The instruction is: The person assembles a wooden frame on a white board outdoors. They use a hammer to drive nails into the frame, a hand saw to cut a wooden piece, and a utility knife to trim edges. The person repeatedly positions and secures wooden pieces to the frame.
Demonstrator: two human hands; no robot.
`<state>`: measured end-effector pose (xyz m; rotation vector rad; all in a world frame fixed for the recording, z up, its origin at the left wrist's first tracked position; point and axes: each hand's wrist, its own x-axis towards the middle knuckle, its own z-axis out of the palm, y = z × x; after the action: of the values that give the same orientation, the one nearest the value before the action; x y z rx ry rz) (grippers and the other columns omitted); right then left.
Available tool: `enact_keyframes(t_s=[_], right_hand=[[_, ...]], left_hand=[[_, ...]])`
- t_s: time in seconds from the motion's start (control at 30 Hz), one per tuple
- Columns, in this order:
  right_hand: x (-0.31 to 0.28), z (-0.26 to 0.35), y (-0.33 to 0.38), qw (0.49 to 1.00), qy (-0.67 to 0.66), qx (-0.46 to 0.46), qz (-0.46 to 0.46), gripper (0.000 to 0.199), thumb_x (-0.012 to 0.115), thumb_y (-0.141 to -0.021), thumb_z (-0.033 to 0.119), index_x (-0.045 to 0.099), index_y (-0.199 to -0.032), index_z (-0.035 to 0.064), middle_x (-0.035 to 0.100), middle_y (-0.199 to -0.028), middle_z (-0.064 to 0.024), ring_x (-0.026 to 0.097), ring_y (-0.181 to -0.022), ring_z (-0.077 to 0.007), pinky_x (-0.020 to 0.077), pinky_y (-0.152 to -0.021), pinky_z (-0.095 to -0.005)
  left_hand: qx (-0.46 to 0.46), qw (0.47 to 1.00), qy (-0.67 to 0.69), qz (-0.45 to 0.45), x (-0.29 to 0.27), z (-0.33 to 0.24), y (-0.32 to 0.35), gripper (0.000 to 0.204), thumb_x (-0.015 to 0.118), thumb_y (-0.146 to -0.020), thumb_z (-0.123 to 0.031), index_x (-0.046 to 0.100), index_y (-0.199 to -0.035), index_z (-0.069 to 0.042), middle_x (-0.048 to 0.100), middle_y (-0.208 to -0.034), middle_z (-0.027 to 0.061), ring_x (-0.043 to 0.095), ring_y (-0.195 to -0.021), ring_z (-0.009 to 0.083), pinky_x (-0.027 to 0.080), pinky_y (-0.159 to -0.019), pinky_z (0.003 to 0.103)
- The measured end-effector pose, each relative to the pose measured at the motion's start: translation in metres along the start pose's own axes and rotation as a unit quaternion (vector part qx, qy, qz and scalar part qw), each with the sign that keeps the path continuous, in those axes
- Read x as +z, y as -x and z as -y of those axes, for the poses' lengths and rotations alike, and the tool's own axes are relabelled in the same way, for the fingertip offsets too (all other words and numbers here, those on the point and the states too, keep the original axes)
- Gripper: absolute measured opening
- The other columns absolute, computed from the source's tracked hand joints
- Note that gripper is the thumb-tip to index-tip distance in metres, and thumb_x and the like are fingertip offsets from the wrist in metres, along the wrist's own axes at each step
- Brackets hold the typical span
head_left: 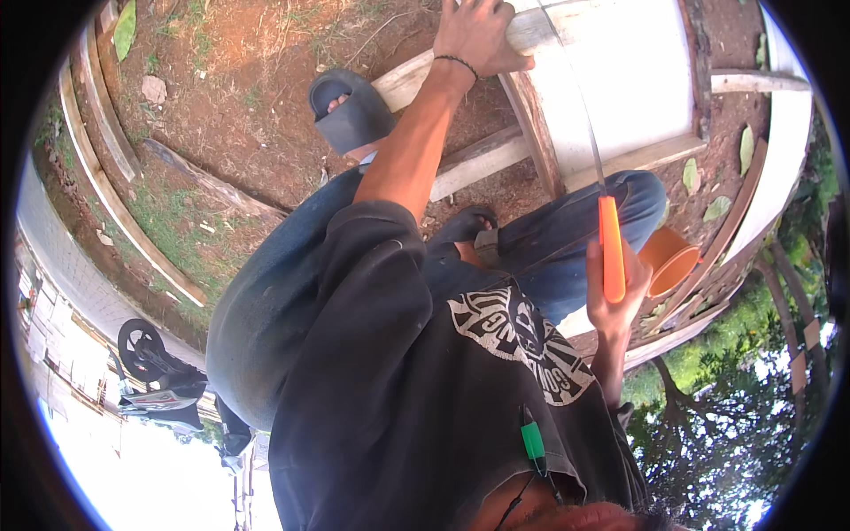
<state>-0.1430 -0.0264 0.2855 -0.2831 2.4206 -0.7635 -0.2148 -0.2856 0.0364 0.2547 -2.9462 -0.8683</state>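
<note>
My right hand [622,288] is closed around the orange handle of a hand saw [611,252]. The saw's thin blade is seen nearly edge-on and runs up to the top edge of the picture, crossing a pale wooden plank [536,28]. My left hand [478,37], with a dark bracelet at its wrist, grips that plank just left of the blade. Its thumb lies along the plank's near side, and some of its fingers are cut off by the picture's edge. Under the plank is a white panel [633,88] framed with wooden strips; where the blade meets the wood is too bright to tell.
An orange bucket [670,261] lies beside my right knee. Wooden beams [482,162] pass by my sandalled feet, and more strips [133,190] lie on the dirt at left. A low wall [80,248] and a parked motorcycle [159,380] are farther left; trees [708,416] stand at right.
</note>
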Motion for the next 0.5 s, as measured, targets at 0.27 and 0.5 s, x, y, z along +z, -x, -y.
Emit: enact_keyframes(t_s=[0.27, 0.5], right_hand=[[0.001, 0.002, -0.029, 0.999, 0.012, -0.014, -0.030, 0.020, 0.067, -0.094, 0.007, 0.060, -0.076, -0.0014, 0.051, -0.055, -0.0051, 0.045, -0.047, -0.0097, 0.0331, -0.047, -0.0290], [-0.014, 0.013, 0.012, 0.999, 0.021, -0.006, -0.046, 0.020, 0.068, -0.092, 0.004, 0.059, -0.075, -0.0007, 0.051, -0.052, -0.0080, 0.044, -0.045, -0.0080, 0.0350, -0.045, -0.0287]], left_hand=[[-0.016, 0.999, 0.005, 0.029, -0.011, -0.006, -0.010, 0.068, 0.087, -0.056, -0.043, 0.071, -0.105, 0.000, 0.058, -0.120, 0.0154, 0.044, -0.135, 0.0338, 0.023, -0.123, 0.059], [-0.007, 1.000, -0.010, -0.009, -0.004, -0.003, -0.003, 0.072, 0.088, -0.057, -0.046, 0.072, -0.109, 0.001, 0.057, -0.122, 0.0136, 0.042, -0.138, 0.0320, 0.018, -0.125, 0.060]])
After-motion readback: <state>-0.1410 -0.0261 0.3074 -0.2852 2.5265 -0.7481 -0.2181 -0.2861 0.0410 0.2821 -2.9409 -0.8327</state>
